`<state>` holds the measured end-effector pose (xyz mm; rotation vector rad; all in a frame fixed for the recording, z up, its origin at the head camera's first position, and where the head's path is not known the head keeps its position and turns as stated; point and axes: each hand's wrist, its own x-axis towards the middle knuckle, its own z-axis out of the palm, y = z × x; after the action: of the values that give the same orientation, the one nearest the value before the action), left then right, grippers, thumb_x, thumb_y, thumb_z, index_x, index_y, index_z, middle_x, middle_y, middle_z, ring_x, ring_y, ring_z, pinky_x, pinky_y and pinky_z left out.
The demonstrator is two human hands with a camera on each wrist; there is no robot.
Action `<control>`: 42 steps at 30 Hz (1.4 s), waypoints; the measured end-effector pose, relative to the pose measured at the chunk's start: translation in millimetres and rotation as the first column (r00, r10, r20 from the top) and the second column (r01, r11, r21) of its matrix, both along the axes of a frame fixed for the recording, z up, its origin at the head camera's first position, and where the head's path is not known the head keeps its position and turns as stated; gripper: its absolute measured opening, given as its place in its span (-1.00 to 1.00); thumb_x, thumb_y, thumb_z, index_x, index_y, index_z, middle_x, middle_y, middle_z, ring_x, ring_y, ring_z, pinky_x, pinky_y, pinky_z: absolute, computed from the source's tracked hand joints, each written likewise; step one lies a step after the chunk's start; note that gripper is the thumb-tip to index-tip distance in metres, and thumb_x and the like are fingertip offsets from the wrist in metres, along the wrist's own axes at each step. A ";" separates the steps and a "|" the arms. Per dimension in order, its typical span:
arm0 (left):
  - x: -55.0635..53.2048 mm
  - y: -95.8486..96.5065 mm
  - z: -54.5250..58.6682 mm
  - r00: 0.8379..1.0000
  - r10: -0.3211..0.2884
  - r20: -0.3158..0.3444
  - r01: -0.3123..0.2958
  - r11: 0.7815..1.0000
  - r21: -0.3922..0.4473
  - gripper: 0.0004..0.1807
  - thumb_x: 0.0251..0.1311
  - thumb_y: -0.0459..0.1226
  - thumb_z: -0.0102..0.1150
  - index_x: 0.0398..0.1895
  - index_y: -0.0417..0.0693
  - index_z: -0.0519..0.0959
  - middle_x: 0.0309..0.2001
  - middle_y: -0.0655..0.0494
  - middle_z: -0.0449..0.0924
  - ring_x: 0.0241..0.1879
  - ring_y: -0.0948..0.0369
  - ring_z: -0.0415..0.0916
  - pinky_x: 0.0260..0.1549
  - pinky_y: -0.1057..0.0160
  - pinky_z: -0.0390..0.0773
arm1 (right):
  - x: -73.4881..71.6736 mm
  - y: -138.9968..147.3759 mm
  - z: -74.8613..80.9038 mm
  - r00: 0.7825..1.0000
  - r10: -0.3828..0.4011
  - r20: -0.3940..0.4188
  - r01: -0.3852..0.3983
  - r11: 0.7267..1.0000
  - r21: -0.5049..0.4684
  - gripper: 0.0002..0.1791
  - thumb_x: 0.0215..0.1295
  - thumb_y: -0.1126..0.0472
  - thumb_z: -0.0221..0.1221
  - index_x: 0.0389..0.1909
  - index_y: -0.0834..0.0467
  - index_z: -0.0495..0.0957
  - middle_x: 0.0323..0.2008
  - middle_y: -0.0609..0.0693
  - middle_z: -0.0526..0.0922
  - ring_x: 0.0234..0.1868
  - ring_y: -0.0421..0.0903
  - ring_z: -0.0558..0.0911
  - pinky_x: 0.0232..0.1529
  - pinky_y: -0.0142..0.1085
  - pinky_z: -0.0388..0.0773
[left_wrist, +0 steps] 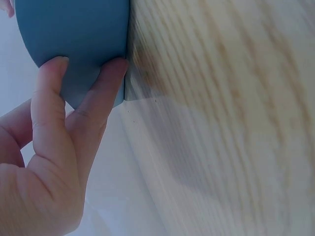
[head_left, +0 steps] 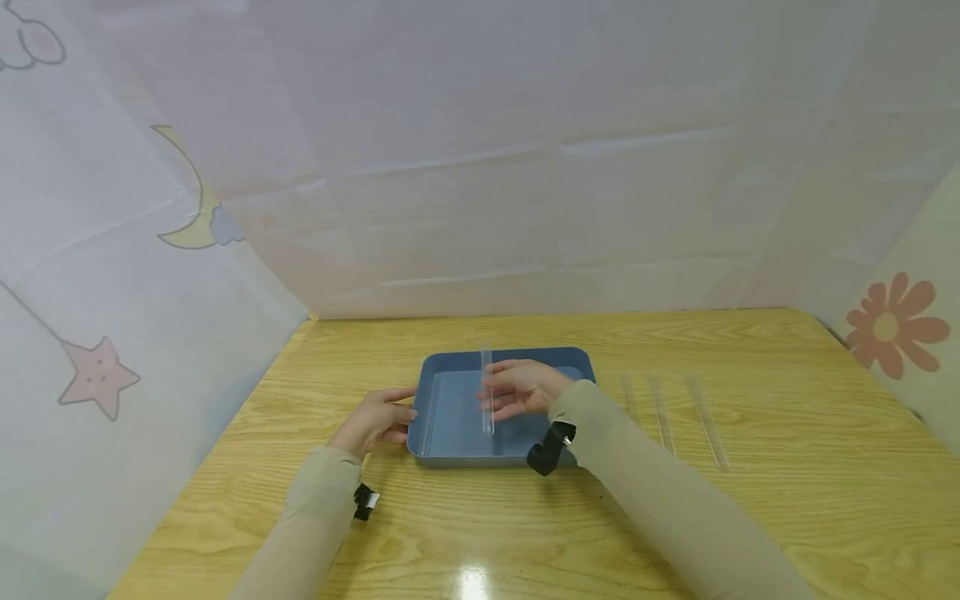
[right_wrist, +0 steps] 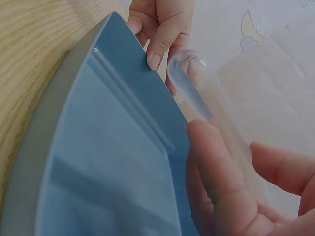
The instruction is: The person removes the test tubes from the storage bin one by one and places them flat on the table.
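Observation:
My right hand (head_left: 525, 388) pinches a clear test tube (head_left: 487, 400) over the blue tray (head_left: 491, 461), its rounded end pointing down toward me. In the right wrist view, that test tube (right_wrist: 192, 88) sits between thumb and fingers. Along the tray's left inner side lies another clear test tube (right_wrist: 130, 101). My left hand (head_left: 377, 419) holds the tray by its left wall, the thumb at the rim. Two of its fingers (left_wrist: 49, 93) press against the tray's outer wall (left_wrist: 74, 29) in the left wrist view.
Three clear test tubes lie apart on the wooden table (head_left: 465, 533) right of the tray, the outermost tube (head_left: 707, 422) farthest from it; my right forearm partly covers the nearest. A pale printed cloth (head_left: 480, 208) hangs behind the table and along its sides.

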<state>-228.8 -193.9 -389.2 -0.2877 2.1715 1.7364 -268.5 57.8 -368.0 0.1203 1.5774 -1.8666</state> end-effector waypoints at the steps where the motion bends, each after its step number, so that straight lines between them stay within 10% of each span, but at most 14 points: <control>1: 0.2 0.0 0.1 1.000 -0.001 0.000 0.001 1.000 -0.002 -0.42 0.33 -0.52 0.02 0.42 -0.23 0.27 -0.23 -0.15 0.66 -0.49 0.21 0.62 -0.64 0.40 0.56 | 0.0 1.1 -0.5 1.000 0.003 -0.007 -0.003 1.000 0.001 -0.40 0.48 0.38 -0.03 0.48 0.23 0.07 0.26 0.43 0.33 0.25 0.31 0.40 0.15 0.09 0.45; 42: 2.6 1.8 0.9 1.000 -0.006 -0.016 0.007 1.000 0.014 -0.41 0.31 -0.54 0.02 0.42 -0.29 0.24 -0.27 -0.15 0.67 -0.48 0.20 0.63 -0.61 0.38 0.59 | 8.4 60.4 -0.2 0.997 0.014 -0.082 -0.017 0.999 -0.035 -0.34 0.54 0.34 -0.12 0.52 0.30 -0.18 0.37 0.48 0.11 0.35 0.33 0.24 0.18 0.03 0.44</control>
<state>-226.2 -192.1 -388.4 -0.2641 2.1678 1.7555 -260.1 118.2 -368.2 0.0158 1.5943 -1.9086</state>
